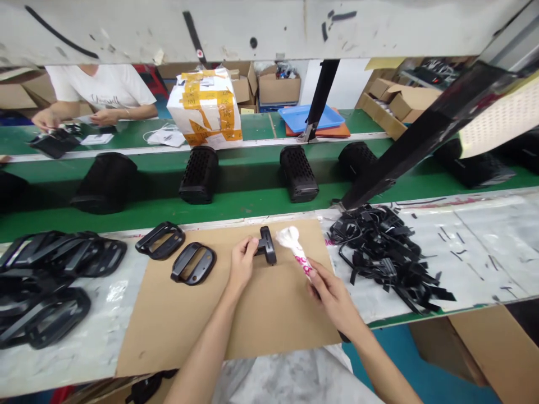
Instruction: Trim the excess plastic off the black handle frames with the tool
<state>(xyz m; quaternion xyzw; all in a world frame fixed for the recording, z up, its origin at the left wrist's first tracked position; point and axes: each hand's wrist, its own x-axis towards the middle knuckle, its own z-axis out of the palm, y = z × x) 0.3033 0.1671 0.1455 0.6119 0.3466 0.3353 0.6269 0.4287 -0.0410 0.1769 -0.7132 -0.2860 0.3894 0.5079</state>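
My left hand (243,261) pinches one end of a black T-shaped plastic part (266,247) above the cardboard sheet (181,325). To its right, my right hand (328,292) grips a stick-like tool (297,249), with a white wrapped head and a white handle marked in pink. The tool's head sits close to the black part, with a small gap between them. On the sheet's upper left lie two black oval frames (194,264), apart from both hands.
Black frames (50,280) are heaped at the left; small black parts and strips (379,252) form a pile at the right. Black perforated cylinders (298,173) stand along the green conveyor (248,179) ahead. A slanted black post (421,134) rises at the right. Across, a co-worker (101,92) handles black items.
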